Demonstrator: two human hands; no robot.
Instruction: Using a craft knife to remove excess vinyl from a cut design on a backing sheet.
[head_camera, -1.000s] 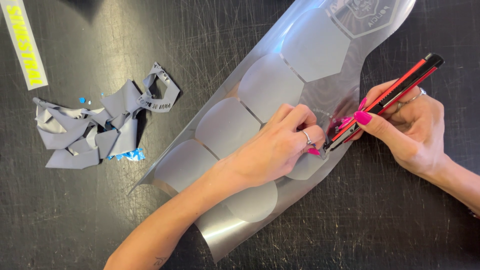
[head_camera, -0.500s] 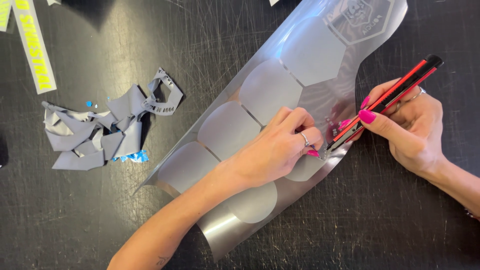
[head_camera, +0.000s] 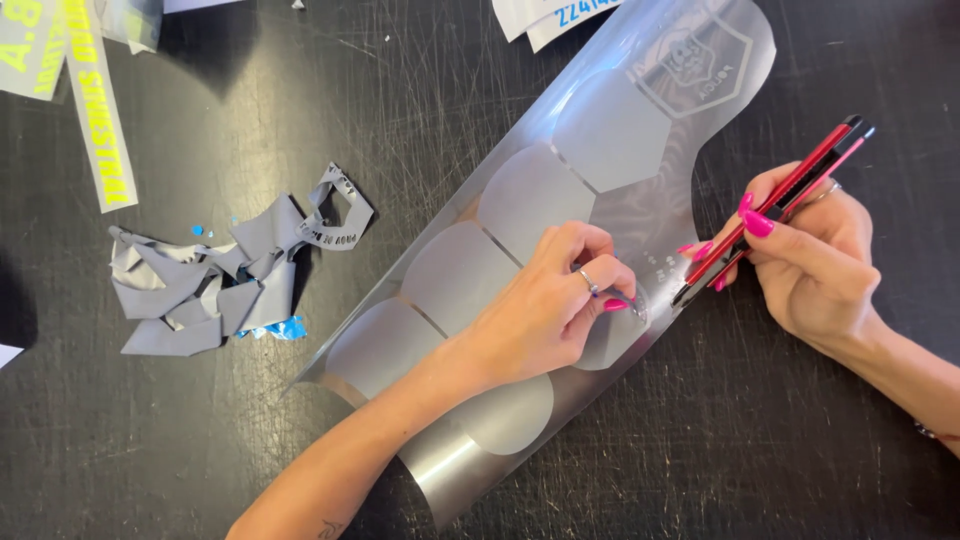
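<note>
A long silver vinyl sheet (head_camera: 470, 270) with several cut shield shapes lies diagonally on the black table. My left hand (head_camera: 545, 305) rests on the sheet, its fingertips pinching a small silver scrap (head_camera: 637, 306) at the sheet's right edge. My right hand (head_camera: 810, 255) grips a red and black utility knife (head_camera: 775, 205), whose tip points down-left just beside that scrap.
A heap of grey vinyl offcuts (head_camera: 215, 280) with blue bits lies at the left. Strips with yellow lettering (head_camera: 95, 110) sit at the top left, and white sheets with blue print (head_camera: 555, 15) at the top. The scratched black tabletop (head_camera: 780, 440) surrounds everything.
My left fingers have closed on a small scrap and pulled it a little away from the sheet. The knife tip has drawn slightly back to the right.
</note>
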